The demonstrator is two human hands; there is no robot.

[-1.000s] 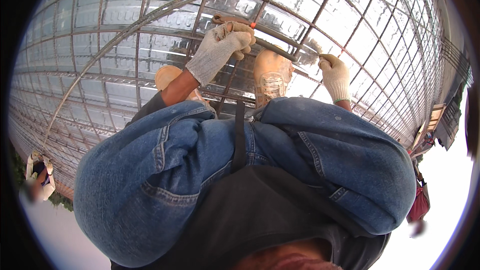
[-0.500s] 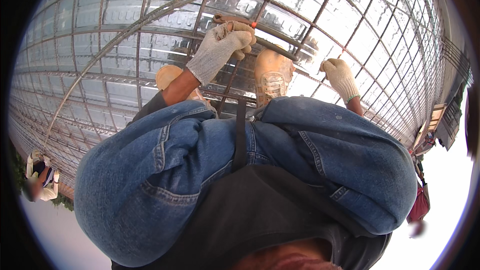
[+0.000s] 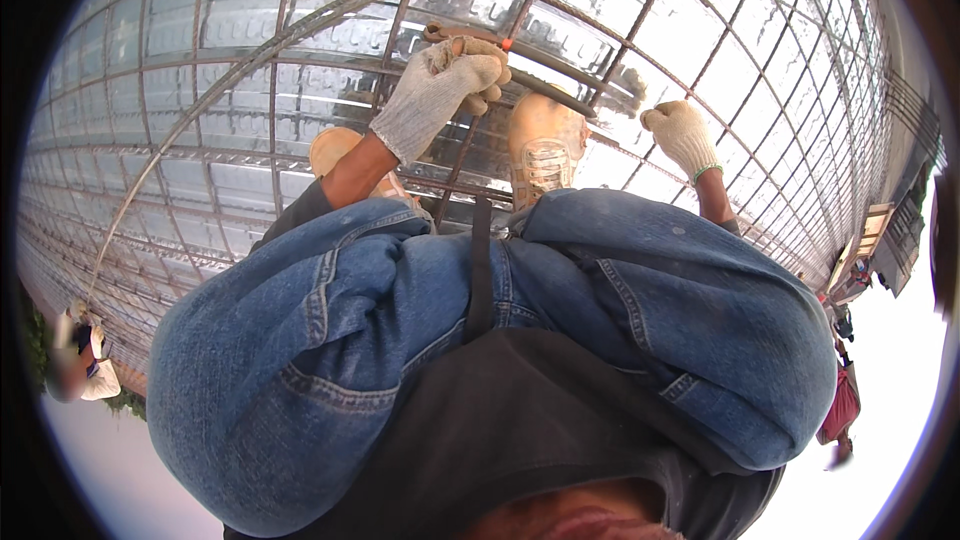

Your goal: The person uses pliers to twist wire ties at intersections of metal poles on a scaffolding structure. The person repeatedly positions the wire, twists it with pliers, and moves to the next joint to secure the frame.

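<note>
I crouch on a rebar grid (image 3: 250, 70) in blue jeans (image 3: 420, 340). My left hand (image 3: 440, 90), in a white knit glove, is closed around a dark metal rod tool (image 3: 545, 75) that has a brownish handle end and a small orange mark. The rod slants down to the right across the bars. My right hand (image 3: 682, 135), also gloved, hovers just right of the rod's far end with its fingers curled; nothing shows in it. My two tan boots (image 3: 545, 145) stand on the bars between the hands.
Shiny corrugated metal decking (image 3: 180, 180) lies under the grid, which stretches far to the left and right. A person (image 3: 78, 370) is at the lower left rim. Another person in red (image 3: 842, 410) stands at the right rim, near stacked material (image 3: 880, 240).
My right hand has let go of the rod's far end and drawn slightly right and down. The left hand and the rod have stayed put.
</note>
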